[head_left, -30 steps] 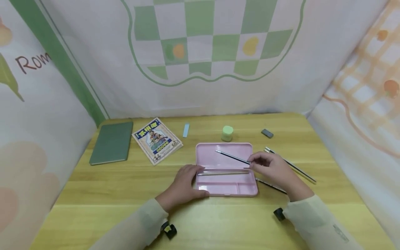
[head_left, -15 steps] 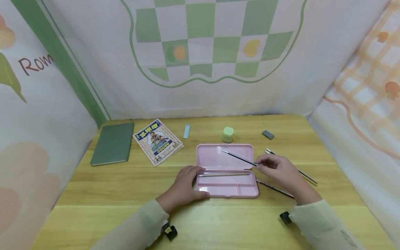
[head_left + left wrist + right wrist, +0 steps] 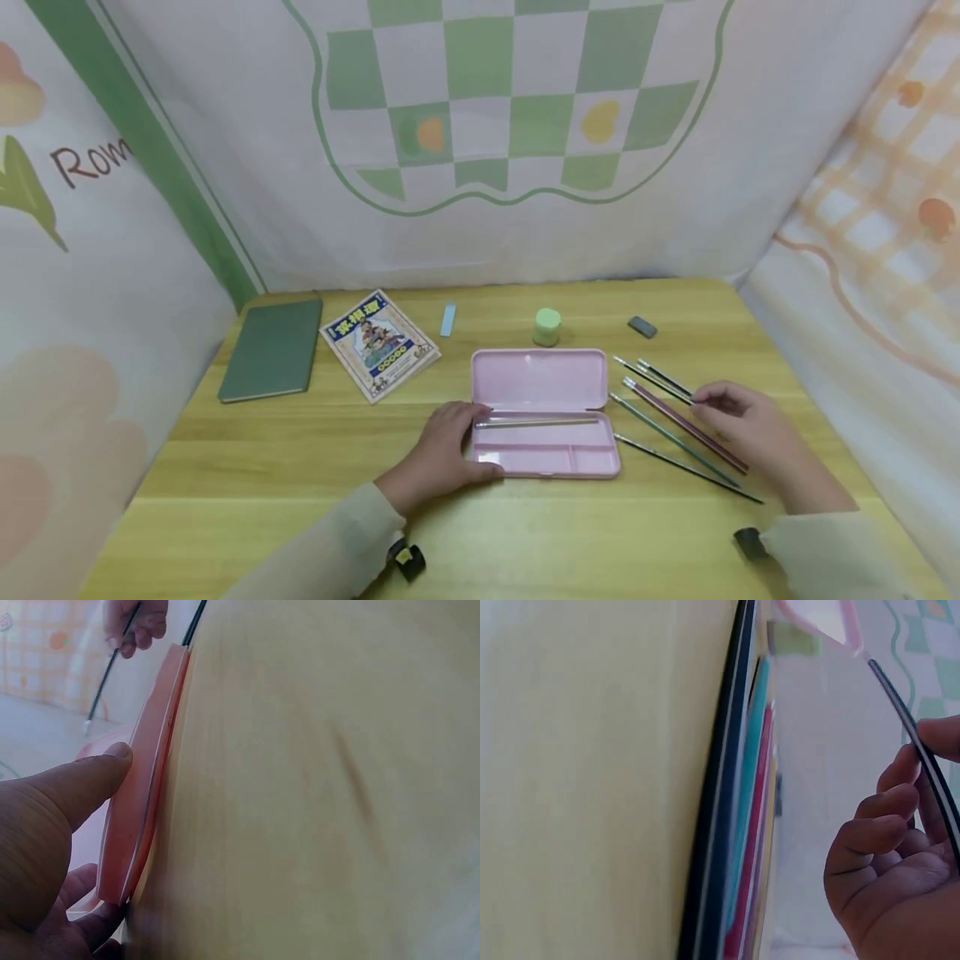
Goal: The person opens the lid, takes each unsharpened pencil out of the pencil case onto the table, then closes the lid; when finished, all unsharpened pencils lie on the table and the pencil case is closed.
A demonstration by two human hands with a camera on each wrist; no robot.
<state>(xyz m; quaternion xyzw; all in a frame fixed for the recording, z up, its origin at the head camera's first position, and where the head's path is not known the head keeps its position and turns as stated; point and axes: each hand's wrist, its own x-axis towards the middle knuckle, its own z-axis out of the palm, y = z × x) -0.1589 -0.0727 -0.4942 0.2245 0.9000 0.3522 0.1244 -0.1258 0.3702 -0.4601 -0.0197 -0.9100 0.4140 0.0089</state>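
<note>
An open pink pencil case (image 3: 536, 379) lies mid-table with one grey pencil (image 3: 536, 422) in its tray. My left hand (image 3: 442, 442) holds the case's left end, thumb on the rim; the left wrist view shows the thumb (image 3: 67, 795) against the pink edge (image 3: 146, 780). My right hand (image 3: 742, 421) is right of the case, low over the table, and pinches a black pencil (image 3: 660, 382) between thumb and fingers (image 3: 885, 825). That pencil (image 3: 919, 750) slants toward the case. Beside it lie a red pencil (image 3: 686, 427), a teal pencil (image 3: 671, 432) and another black pencil (image 3: 686, 468).
A green notebook (image 3: 270, 348) and a picture booklet (image 3: 378, 342) lie at the back left. A small blue strip (image 3: 447, 317), a green jar (image 3: 547, 325) and a dark eraser (image 3: 642, 326) sit behind the case. Patterned cloth walls close in three sides.
My right hand has carried the black pencil from over the case lid out to the right and down beside the loose pencils. The left hand has stayed on the case.
</note>
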